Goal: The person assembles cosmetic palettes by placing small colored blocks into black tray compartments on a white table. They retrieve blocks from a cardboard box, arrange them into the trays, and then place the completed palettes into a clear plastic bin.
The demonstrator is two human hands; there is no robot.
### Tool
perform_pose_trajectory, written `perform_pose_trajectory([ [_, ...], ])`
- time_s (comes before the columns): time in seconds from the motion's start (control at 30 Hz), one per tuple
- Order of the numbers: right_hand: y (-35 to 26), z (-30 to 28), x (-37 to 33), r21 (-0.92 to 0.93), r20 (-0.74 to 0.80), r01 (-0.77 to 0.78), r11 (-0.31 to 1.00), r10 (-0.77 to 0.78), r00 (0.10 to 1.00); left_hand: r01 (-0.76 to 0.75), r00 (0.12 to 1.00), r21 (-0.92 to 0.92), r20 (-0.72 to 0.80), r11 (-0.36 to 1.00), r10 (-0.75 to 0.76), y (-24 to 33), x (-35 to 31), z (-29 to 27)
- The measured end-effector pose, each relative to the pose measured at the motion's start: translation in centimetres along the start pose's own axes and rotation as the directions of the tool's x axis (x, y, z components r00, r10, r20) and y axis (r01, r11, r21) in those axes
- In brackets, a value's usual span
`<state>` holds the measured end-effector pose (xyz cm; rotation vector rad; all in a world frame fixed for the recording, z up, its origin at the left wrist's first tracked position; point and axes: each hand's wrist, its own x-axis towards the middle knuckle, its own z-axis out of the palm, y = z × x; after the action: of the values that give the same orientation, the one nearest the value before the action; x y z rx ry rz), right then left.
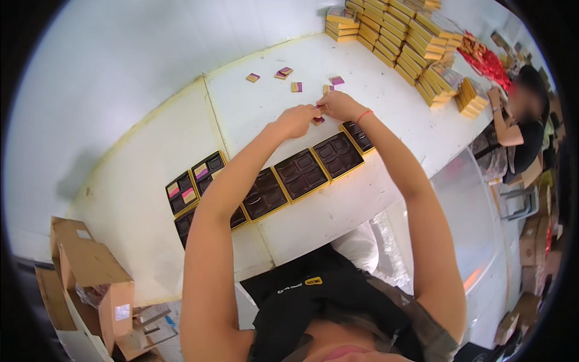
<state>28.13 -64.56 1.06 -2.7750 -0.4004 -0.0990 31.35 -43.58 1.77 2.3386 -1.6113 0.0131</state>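
Over the middle of the white table, my left hand (pixel 297 120) and my right hand (pixel 341 107) meet at their fingertips. Both are closed in a pinch on a small purple-and-gold packet (pixel 318 108), mostly covered by fingers. Just below lies or hangs another purple-and-gold packet (pixel 318 121); I cannot tell which. Beyond my hands several flat packets lie scattered, one a purple packet (pixel 337 80). Nearer me runs a row of gold-edged boxes with dark moulded trays (pixel 300 175). At its left, one box holds pink-and-gold packets (pixel 189 195). My left forearm hides part of the row.
Stacked gold boxes (pixel 392 39) fill the table's far right, with red material (pixel 485 60) behind them. Another person (pixel 523 120) sits at the right end. An opened cardboard box (pixel 90 271) stands at lower left. A seam (pixel 215 114) crosses the table.
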Motion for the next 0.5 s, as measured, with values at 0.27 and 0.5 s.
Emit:
perform_pose_trajectory([
  [0.27,1.1,-0.4,-1.3,0.285,-0.123,-0.215,0.934,0.258,0.958,0.042,0.996,0.185,0.071,0.982,-0.056,1.5,1.0,-0.5],
  [0.5,-4.0,-3.4,-3.1,0.936,-0.017,-0.131,0.328,0.413,0.910,0.270,0.962,0.113,-0.080,0.956,-0.262,4.4,0.5,-0.8],
])
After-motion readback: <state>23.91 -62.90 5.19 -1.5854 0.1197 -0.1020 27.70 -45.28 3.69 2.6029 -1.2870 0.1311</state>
